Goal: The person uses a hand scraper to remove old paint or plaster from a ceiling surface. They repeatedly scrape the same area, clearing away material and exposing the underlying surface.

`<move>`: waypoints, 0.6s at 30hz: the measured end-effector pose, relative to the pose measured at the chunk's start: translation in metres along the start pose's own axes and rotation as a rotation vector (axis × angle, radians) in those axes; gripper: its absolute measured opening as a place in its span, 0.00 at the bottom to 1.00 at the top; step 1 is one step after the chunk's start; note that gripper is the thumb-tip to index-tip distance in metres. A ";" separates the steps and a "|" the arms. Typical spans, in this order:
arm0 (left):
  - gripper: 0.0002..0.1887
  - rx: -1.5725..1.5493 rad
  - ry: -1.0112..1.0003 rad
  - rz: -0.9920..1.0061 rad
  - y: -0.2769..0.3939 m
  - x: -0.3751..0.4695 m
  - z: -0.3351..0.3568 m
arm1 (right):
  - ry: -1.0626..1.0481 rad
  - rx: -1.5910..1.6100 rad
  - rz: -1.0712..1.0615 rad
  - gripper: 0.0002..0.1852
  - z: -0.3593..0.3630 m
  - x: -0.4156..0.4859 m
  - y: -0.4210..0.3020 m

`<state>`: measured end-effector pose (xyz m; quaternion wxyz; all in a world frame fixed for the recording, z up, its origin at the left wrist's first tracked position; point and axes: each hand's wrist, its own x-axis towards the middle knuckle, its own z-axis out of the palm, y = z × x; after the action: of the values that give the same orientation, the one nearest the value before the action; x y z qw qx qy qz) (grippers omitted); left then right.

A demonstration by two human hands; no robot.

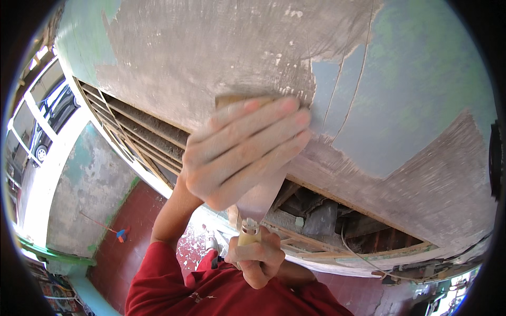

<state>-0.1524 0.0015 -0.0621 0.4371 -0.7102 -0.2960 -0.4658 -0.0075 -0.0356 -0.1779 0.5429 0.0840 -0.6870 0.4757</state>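
My right hand [259,256] is closed around the pale yellow handle of a putty knife [265,197], low in front of my chest. Its wide metal blade points up, and the far end goes out of sight behind my left hand [245,154]. That left hand is blurred and lies flat with its back to me, fingers stretched toward the right. Under it, against a partly stripped wall [189,47], a flat brown piece [233,100] shows only along its upper edge; I cannot tell what kind it is. Blue-green paint [419,79] borders the bare grey plaster.
A slatted vent opening [134,118] lies left of my hands, and a dark opening with a wooden frame [316,209] lies to the right. A cable [355,252] hangs there. Paint flakes [189,251] litter the red floor [126,225], where a blue-headed brush [121,236] also lies.
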 end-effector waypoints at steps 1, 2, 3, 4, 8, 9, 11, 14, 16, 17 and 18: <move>0.12 0.010 -0.027 -0.014 0.004 -0.005 -0.001 | 0.025 0.011 -0.012 0.11 -0.001 -0.008 0.003; 0.12 0.005 -0.039 -0.007 0.008 -0.011 -0.003 | 0.004 -0.097 -0.098 0.12 -0.002 -0.015 0.005; 0.12 0.000 -0.054 -0.006 0.012 -0.018 -0.005 | -0.017 -0.202 -0.178 0.12 -0.003 -0.023 0.007; 0.12 -0.004 -0.069 -0.006 0.013 -0.024 -0.005 | -0.029 -0.262 -0.243 0.12 -0.003 -0.026 0.011; 0.12 -0.026 0.030 -0.038 0.020 -0.030 0.007 | -0.030 -0.330 -0.395 0.16 -0.005 -0.029 0.019; 0.12 -0.025 0.036 -0.041 0.020 -0.028 0.007 | -0.024 -0.316 -0.395 0.15 -0.005 -0.025 0.019; 0.12 -0.026 0.064 -0.039 0.020 -0.023 0.011 | 0.008 -0.247 -0.277 0.14 -0.002 -0.023 0.013; 0.12 -0.019 0.105 -0.024 0.019 -0.017 0.015 | 0.042 -0.121 -0.042 0.13 0.003 -0.028 0.007; 0.12 -0.006 0.079 -0.019 0.020 -0.014 0.012 | 0.018 -0.085 -0.036 0.12 0.001 -0.032 0.010; 0.12 -0.003 0.085 -0.035 0.021 -0.013 0.012 | -0.002 -0.088 -0.041 0.11 0.000 -0.030 0.010; 0.12 0.001 0.088 -0.054 0.024 -0.013 0.012 | -0.021 -0.089 -0.043 0.11 -0.001 -0.028 0.007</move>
<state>-0.1330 0.0013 -0.0848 0.4372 -0.6806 -0.2958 -0.5082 -0.0004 -0.0424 -0.2050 0.5489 0.0794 -0.7111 0.4321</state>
